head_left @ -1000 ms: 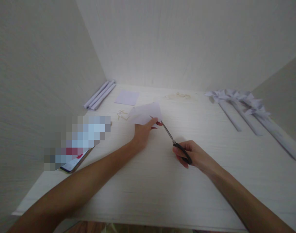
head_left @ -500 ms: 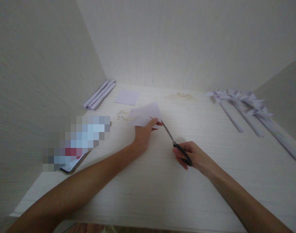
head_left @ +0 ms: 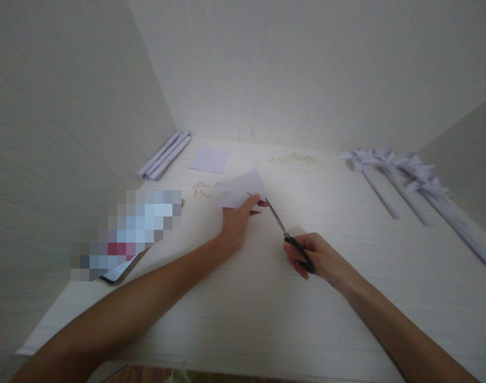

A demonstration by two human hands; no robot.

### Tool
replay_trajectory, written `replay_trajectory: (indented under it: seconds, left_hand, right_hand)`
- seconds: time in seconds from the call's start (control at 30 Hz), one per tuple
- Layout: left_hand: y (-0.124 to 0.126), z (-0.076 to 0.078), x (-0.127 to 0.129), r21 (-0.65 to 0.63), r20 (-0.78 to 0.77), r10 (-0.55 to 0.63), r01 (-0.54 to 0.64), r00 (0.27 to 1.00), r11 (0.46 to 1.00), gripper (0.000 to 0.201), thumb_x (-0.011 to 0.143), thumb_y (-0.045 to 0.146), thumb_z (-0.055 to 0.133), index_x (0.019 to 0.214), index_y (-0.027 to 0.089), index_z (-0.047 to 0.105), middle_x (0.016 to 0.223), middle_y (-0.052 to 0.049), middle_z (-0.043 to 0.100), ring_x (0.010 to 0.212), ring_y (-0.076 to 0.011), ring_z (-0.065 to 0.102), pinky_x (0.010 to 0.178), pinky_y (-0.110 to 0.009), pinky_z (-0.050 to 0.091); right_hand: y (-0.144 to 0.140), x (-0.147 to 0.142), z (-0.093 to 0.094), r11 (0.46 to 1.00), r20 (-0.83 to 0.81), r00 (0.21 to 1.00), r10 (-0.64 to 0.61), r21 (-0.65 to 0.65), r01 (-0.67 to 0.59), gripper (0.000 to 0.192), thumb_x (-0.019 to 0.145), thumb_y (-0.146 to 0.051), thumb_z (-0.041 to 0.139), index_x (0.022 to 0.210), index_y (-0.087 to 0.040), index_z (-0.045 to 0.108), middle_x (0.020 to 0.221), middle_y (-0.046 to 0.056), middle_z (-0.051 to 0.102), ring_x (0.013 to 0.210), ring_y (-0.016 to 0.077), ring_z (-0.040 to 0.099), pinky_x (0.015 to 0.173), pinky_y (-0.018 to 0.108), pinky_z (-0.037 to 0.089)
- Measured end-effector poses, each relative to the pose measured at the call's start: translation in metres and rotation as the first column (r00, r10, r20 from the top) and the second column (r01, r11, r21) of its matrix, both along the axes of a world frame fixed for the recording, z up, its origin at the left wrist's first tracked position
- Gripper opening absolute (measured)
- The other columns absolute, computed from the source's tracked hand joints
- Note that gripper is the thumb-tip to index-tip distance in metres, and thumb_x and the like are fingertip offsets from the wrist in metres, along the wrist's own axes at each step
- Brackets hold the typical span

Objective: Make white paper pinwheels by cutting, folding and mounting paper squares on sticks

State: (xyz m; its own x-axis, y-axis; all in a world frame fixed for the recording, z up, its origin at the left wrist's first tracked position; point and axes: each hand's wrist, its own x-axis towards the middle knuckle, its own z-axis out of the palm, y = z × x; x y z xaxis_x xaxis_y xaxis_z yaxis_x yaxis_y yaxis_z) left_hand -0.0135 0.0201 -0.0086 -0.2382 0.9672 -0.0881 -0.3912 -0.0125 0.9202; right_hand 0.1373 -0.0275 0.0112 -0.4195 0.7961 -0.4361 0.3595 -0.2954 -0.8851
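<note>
A thin pale-lilac sheet of paper (head_left: 241, 186) is pinched by its near right edge in my left hand (head_left: 239, 215), above the table; a slit shows in it by my thumb. My right hand (head_left: 312, 255) is closed round the black handles of a pair of scissors (head_left: 281, 221). The blades look closed and point up and left, their tip at the paper's right corner. Whether the tip touches the paper I cannot tell. Beyond the paper a second lilac square (head_left: 209, 160) lies flat.
Left of the paper lie several short sticks (head_left: 201, 188); more small sticks (head_left: 302, 157) lie at the back. Rolled paper tubes (head_left: 165, 156) rest by the left wall, with a phone (head_left: 119, 271), partly blurred out, nearer me. Paper pinwheels (head_left: 386, 159) on tubes lie at right.
Almost nothing differs. The view has shifted very slightly; both hands keep their hold on the paper and scissors.
</note>
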Motion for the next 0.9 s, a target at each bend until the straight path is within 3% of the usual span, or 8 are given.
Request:
replay_trajectory:
  seconds: [0.67,0.8,0.9]
  left_hand:
    - [0.002,0.003,-0.005,0.006,0.035,-0.021,0.021,0.999,1.000,0.010,0.062,0.023,0.059,0.065,0.015,0.055,0.065,0.000,0.059,0.059,-0.0096,0.058,0.048,-0.017,0.043]
    - [0.001,0.002,-0.004,0.000,0.078,-0.075,0.075,0.994,0.997,0.012,0.058,0.021,0.063,0.064,0.014,0.055,0.065,0.002,0.057,0.056,-0.0087,0.056,0.045,-0.017,0.041]
    - [-0.003,0.002,0.000,-0.014,0.078,-0.175,0.177,0.981,0.984,0.011,0.056,0.020,0.065,0.059,0.014,0.056,0.061,0.001,0.056,0.056,-0.0094,0.055,0.045,-0.018,0.041]
  right_hand:
    - [0.000,0.002,0.000,1.000,-0.013,1.000,-0.008,0.029,0.008,0.044,0.067,-0.053,0.053,0.044,-0.017,0.043,0.033,-0.004,0.041,0.032,0.0048,0.029,0.037,0.023,0.017]
    - [0.002,-0.001,-0.006,0.978,-0.115,0.985,-0.132,0.149,0.148,0.041,0.069,-0.047,0.054,0.044,-0.016,0.044,0.037,-0.002,0.043,0.036,0.0051,0.030,0.038,0.023,0.019]
    - [0.003,-0.005,-0.013,0.920,-0.191,0.938,-0.290,0.216,0.328,0.032,0.068,-0.042,0.057,0.052,-0.015,0.050,0.042,-0.002,0.049,0.036,0.0050,0.029,0.036,0.022,0.019]
